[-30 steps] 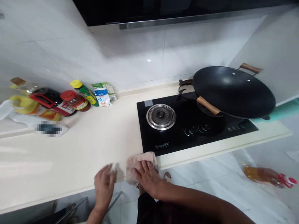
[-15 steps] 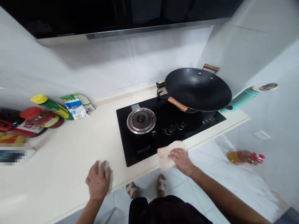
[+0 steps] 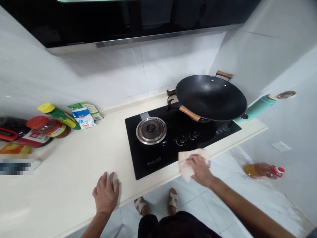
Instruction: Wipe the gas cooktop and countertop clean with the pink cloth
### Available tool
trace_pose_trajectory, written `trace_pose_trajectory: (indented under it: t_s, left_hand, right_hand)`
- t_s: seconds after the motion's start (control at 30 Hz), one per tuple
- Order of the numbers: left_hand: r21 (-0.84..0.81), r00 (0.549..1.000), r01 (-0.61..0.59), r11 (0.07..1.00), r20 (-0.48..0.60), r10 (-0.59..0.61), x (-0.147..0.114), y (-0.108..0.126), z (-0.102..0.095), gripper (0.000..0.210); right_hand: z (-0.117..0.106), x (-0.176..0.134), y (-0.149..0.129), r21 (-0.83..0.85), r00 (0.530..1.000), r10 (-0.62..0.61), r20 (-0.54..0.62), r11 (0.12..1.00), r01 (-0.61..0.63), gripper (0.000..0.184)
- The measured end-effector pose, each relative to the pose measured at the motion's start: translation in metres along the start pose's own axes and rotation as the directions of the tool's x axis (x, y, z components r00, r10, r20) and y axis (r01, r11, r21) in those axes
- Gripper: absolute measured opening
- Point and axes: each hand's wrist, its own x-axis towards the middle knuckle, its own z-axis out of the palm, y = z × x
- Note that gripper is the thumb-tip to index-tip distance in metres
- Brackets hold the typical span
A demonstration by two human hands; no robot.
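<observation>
My right hand [image 3: 200,168] presses a pale cloth [image 3: 185,164] onto the front strip of the counter, at the near edge of the black gas cooktop [image 3: 158,165]. Part of the cloth hangs over the counter's edge. Flat on the cream countertop [image 3: 81,172], left of the cooktop, rests my left hand [image 3: 106,191], fingers spread and holding nothing. The left burner [image 3: 151,130] is bare, with two knobs [image 3: 182,139] to its right. A black wok [image 3: 210,97] with wooden handles sits over the right burner.
Bottles and jars, among them a red-lidded jar [image 3: 49,127], stand at the left with seasoning packets [image 3: 84,117]. A green cylinder [image 3: 257,107] stands at the right end. An oil bottle [image 3: 261,171] is on the floor. A range hood [image 3: 148,19] hangs overhead.
My right hand has slid the cloth to the right along the counter's front edge. The left hand stays in place on the countertop. The view has shifted slightly.
</observation>
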Motion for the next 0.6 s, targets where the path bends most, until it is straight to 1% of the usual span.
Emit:
trace_pose_trajectory:
  t_s: [0.07,0.13,0.17,0.2,0.23,0.27,0.3,0.33,0.37,0.4,0.43,0.47,0.5,0.6]
  left_hand:
    - [-0.003,1.000,0.005,1.000,0.002,-0.005,0.001,0.000,-0.001,0.054]
    - [-0.007,1.000,0.011,1.000,-0.002,-0.011,0.002,0.000,-0.001,0.052]
    - [-0.007,1.000,0.015,1.000,-0.004,-0.015,0.002,0.000,-0.002,0.052]
    - [-0.006,1.000,0.021,1.000,-0.003,-0.021,0.003,0.000,-0.003,0.051]
    - [-0.004,1.000,0.028,1.000,-0.001,-0.028,0.003,0.000,-0.003,0.051]
    - [-0.001,0.999,0.035,0.999,0.004,-0.035,0.004,0.000,-0.004,0.052]
    - [0.001,0.999,0.040,0.999,0.011,-0.040,0.005,0.000,-0.005,0.053]
    - [0.003,0.999,0.045,0.999,0.017,-0.045,0.005,0.000,-0.006,0.054]
    - [0.004,0.999,0.049,0.999,0.024,-0.049,0.006,0.000,-0.007,0.055]
    - [0.001,0.998,0.052,0.999,0.031,-0.052,0.007,0.000,-0.007,0.057]
    - [-0.005,0.997,0.059,0.998,0.040,-0.059,0.007,0.000,-0.007,0.059]
    - [-0.014,0.997,0.067,0.998,0.049,-0.066,0.008,-0.001,-0.007,0.060]
    - [-0.025,0.996,0.076,0.997,0.056,-0.074,0.008,-0.001,-0.007,0.060]
    - [-0.053,0.993,0.096,0.994,0.077,-0.091,0.009,0.000,-0.008,0.061]
  right_hand:
    - [0.024,0.012,-0.071,-0.005,0.995,-0.098,0.002,0.995,0.098,0.070]
    - [0.051,0.026,-0.142,-0.068,0.986,-0.169,-0.003,0.983,0.169,0.053]
    - [0.063,0.033,-0.175,-0.086,0.972,-0.235,-0.013,0.969,0.233,0.045]
    - [0.072,0.040,-0.203,-0.087,0.945,-0.326,-0.024,0.942,0.323,0.037]
    - [0.079,0.047,-0.227,-0.075,0.899,-0.435,-0.046,0.899,0.431,0.030]
    - [0.082,0.052,-0.245,-0.080,0.845,-0.529,-0.077,0.848,0.524,0.025]
    - [0.083,0.057,-0.257,-0.092,0.801,-0.588,-0.109,0.809,0.581,0.023]
    - [0.082,0.060,-0.262,-0.101,0.764,-0.630,-0.137,0.776,0.622,0.022]
    - [0.079,0.062,-0.263,-0.106,0.743,-0.651,-0.159,0.759,0.642,0.021]
    - [0.075,0.062,-0.258,-0.100,0.737,-0.654,-0.172,0.756,0.647,0.020]
    - [0.070,0.061,-0.248,-0.082,0.742,-0.647,-0.176,0.760,0.644,0.019]
    - [0.064,0.058,-0.235,-0.060,0.761,-0.627,-0.169,0.777,0.627,0.019]
    - [0.059,0.055,-0.218,-0.036,0.791,-0.592,-0.153,0.803,0.595,0.021]
    - [0.040,0.043,-0.155,0.036,0.896,-0.440,-0.057,0.896,0.443,0.035]
